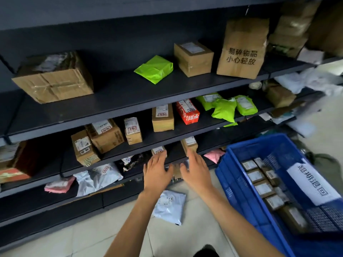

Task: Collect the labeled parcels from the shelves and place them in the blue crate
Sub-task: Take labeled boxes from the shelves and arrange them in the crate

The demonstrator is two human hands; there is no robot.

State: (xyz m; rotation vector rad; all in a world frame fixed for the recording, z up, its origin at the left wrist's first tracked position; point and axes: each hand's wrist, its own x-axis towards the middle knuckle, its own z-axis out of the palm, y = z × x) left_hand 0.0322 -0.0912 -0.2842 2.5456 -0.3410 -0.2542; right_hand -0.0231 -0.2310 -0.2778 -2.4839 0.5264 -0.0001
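Both my hands reach toward the third shelf of a dark rack. My left hand (157, 170) is spread open just below a small labeled cardboard parcel (158, 150), its fingertips at the box. My right hand (195, 168) is open too, its fingers beside a second small labeled parcel (189, 143). Neither hand holds anything. The blue crate (239, 184) stands on the floor at the right, with several labeled brown parcels (263, 188) and a white sign inside. More labeled boxes (132, 129) sit on the shelf above.
The top shelf (118, 101) carries a big cardboard box (53, 80), a green bag (155, 68) and two brown boxes. Green bags (225, 108) and a red box (187, 111) lie further right. A white mailer (169, 205) lies on the tiled floor between my arms.
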